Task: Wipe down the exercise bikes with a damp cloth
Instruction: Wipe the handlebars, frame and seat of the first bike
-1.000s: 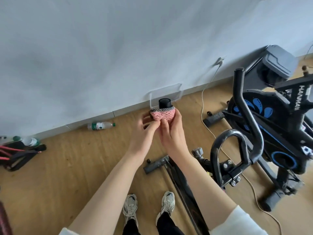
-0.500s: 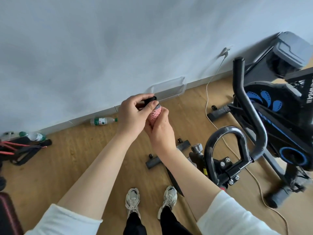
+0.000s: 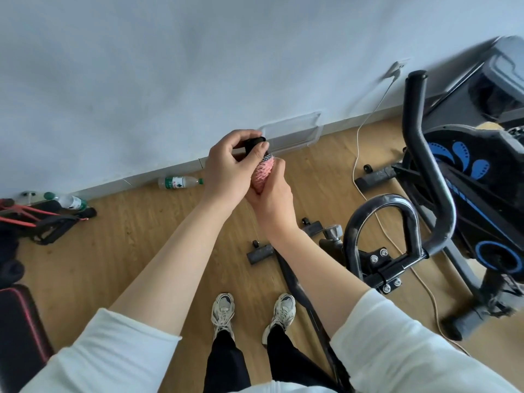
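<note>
A pink knitted cloth (image 3: pixel 262 174) is wrapped around a black bar end (image 3: pixel 253 143) in front of me. My right hand (image 3: pixel 272 202) grips the cloth from below. My left hand (image 3: pixel 229 171) closes over the black tip from above and touches the cloth. What lies below the cloth is hidden behind my hands and right forearm. The near exercise bike's black handlebar loop (image 3: pixel 380 219) and upright bar (image 3: pixel 415 114) stand to the right of my hands. A second bike (image 3: pixel 482 180), black with blue markings, stands behind them.
On the wooden floor lie a water bottle (image 3: pixel 178 182) by the wall, more bottles (image 3: pixel 71 201) and red-and-black straps (image 3: pixel 42 219) at left. A black bench (image 3: pixel 17 321) fills the lower left. A white cable (image 3: pixel 365 154) runs from a wall socket across the floor. The bike's foot (image 3: pixel 258 253) lies near my shoes.
My left hand has moved from beside the cloth up over the black tip. The cloth has turned from a flat band into a rolled grip in my right hand.
</note>
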